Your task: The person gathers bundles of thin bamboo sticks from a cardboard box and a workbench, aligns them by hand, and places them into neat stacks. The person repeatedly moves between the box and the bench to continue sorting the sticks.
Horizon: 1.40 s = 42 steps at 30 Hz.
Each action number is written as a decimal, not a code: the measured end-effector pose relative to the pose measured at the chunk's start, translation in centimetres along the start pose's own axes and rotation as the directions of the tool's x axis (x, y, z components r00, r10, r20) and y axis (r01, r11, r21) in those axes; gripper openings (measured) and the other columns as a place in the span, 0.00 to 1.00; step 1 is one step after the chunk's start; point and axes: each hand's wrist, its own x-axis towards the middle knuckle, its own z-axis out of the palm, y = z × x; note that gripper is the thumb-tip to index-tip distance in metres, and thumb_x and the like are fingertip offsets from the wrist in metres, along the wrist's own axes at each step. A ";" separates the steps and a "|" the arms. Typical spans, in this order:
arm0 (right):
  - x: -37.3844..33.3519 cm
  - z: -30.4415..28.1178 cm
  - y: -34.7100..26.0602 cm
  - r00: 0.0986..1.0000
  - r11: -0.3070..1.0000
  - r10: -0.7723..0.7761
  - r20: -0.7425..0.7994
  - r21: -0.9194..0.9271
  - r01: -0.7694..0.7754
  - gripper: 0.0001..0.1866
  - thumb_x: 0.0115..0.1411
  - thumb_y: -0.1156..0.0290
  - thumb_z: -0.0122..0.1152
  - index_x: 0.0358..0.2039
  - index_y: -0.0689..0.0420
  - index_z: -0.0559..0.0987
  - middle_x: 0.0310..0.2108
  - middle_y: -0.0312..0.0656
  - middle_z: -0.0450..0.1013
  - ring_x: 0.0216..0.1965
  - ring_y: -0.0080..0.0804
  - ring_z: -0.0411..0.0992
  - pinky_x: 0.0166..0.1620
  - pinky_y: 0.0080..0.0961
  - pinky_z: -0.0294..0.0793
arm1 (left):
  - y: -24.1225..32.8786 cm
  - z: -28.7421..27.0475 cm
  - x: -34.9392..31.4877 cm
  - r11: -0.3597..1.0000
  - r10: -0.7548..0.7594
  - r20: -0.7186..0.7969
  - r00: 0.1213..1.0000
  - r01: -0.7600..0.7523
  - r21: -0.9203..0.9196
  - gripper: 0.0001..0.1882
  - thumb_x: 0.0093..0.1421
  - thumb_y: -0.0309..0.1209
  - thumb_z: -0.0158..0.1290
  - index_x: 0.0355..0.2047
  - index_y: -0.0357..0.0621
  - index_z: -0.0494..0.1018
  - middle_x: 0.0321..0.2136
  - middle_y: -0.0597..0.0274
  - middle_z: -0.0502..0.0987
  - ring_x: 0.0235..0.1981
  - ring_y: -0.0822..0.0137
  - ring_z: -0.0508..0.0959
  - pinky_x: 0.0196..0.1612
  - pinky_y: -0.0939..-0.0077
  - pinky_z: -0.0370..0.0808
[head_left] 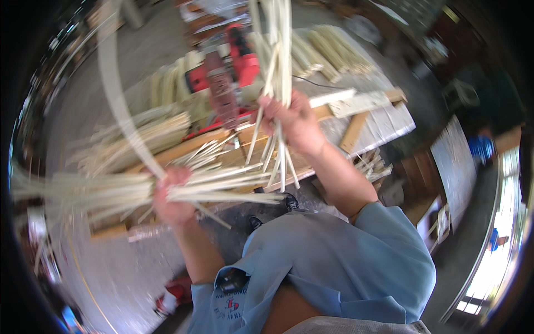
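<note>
My left hand (173, 195) is closed round a thick bundle of pale strips (222, 186), thin and wood- or cane-like, lying sideways with fanned ends. One wider strip rises from that hand and bends up to the top left. My right hand (292, 119) grips a smaller bundle of the same pale strips (283, 50), held upright with loose ends poking out below the fist. Between the hands, farther off, a red and black belt sander (245, 58) shows its brown sanding belt (222, 92). The far ends of the left bundle are smeared by motion.
Stacked strip bundles (342, 47) lie on the workbench (397, 119) at the far right, others (161, 131) at the left. A wooden board (356, 131) sits at the bench's right edge. Cut offcuts (375, 167) are heaped below it. A red object (175, 295) is on the floor.
</note>
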 end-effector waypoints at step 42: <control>-31.5 -46.1 0.9 0.649 0.986 -0.140 -0.748 -0.164 0.024 0.16 0.71 0.68 0.53 0.53 0.65 0.73 0.22 0.35 0.70 0.20 0.22 0.70 0.24 0.22 0.72 | -34.8 25.0 -1.3 0.834 -0.505 0.340 0.793 0.347 0.429 0.13 0.65 0.32 0.54 0.46 0.46 0.65 0.24 0.67 0.66 0.24 0.73 0.68 0.29 0.73 0.69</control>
